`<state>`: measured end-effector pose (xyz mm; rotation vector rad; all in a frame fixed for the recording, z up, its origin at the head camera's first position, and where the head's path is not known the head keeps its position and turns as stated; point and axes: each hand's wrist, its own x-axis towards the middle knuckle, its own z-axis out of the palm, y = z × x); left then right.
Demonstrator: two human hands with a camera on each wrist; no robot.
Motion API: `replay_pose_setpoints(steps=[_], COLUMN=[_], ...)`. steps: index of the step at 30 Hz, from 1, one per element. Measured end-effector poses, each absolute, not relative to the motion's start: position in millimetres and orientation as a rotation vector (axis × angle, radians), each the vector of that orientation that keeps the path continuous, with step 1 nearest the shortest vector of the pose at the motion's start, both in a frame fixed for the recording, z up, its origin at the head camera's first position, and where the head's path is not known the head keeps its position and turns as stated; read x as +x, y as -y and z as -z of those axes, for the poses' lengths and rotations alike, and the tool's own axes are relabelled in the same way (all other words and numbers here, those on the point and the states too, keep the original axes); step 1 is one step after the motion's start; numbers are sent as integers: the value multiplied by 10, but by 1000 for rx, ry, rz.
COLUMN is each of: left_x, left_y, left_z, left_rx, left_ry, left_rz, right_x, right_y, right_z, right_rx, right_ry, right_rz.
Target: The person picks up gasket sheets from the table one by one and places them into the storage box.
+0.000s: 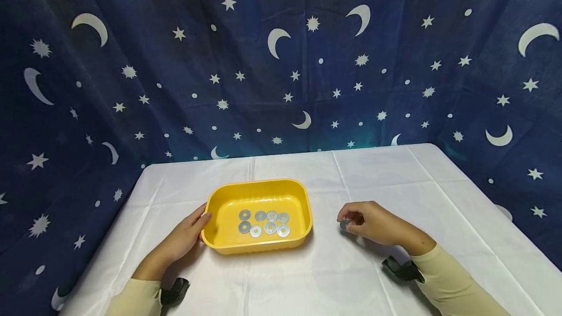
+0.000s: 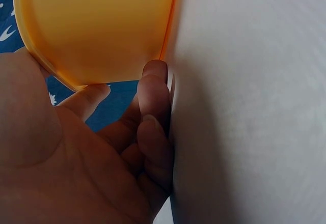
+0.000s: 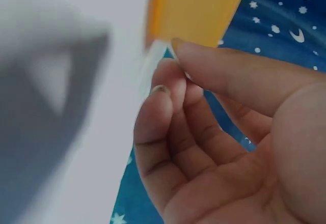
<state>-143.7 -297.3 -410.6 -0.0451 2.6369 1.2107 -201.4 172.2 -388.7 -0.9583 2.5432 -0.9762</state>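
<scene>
A yellow plastic tray (image 1: 256,246) stands on the table, with several flat metal washers (image 1: 270,227) lying loosely in two rows on its floor. My left hand (image 1: 186,235) holds the tray by its left end, thumb over the rim. In the left wrist view, fingers of that hand (image 2: 86,147) reach the outer wall and the lower edge of the tray (image 2: 97,30). To the right of the tray, my right hand (image 1: 373,221) pinches one more grey washer (image 1: 344,225) between thumb and fingers, low over the cloth. Only a thin edge of it shows in the right wrist view.
A white cloth (image 1: 307,282) with fold creases covers the table. Behind and at both sides hangs a dark blue curtain (image 1: 246,52) printed with moons and stars. Black straps (image 1: 401,269) sit at both wrists.
</scene>
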Motion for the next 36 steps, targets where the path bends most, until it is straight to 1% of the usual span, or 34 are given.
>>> replay_pose_setpoints(steps=[5, 11, 22, 29, 36], left_x=[-1442, -1418, -1407, -1402, -1429], left_y=[2979, 2987, 3013, 3009, 3003], left_z=[4112, 4118, 4114, 4115, 4113], left_rx=[-51, -51, -58, -50, -58], left_ry=[-2639, -2644, -2649, -2647, -2655], left_rz=[-1213, -1212, -1216, -1234, -1219], right_x=[-2036, -2108, -2266, -2375, -2395], right_y=[-1528, -1186, -524, -106, 209], right_z=[3707, 3451, 3098, 3062, 3079], right_rx=[-998, -1057, -1122, -1148, -1191], right_ry=[-2512, -2428, -2345, -2319, -2267], right_rz=[992, 1008, 880, 760, 665])
